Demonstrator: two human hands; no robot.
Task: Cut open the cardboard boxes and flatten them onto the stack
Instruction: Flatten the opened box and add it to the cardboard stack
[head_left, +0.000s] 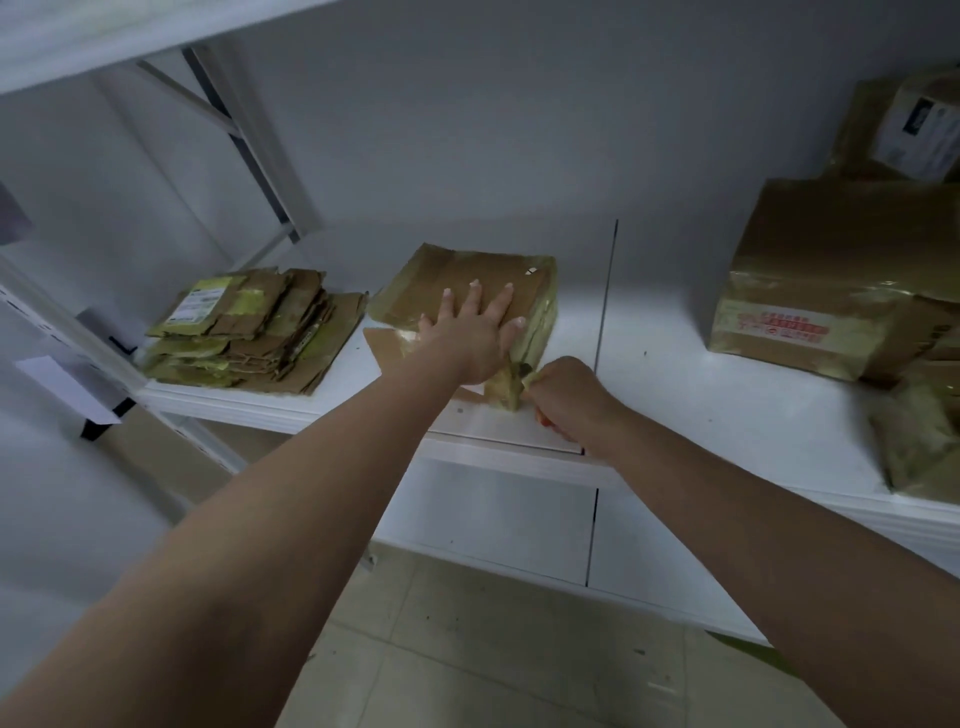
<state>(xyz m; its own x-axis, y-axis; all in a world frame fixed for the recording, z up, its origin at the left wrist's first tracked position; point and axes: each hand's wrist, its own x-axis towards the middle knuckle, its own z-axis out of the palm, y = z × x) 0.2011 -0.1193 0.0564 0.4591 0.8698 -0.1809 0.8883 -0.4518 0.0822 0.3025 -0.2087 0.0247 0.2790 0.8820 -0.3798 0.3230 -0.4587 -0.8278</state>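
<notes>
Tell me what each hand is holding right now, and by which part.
The left hand holds nothing; it presses flat on top of the box. The right hand grips something at the box's near taped corner, with orange showing beneath; what it is cannot be told.

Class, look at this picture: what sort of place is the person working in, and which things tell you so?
Probably a storeroom: white shelving, a stack of flattened cardboard, and taped boxes waiting nearby.

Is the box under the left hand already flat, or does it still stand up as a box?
Not flat: the box shows a taped side wall.
</notes>
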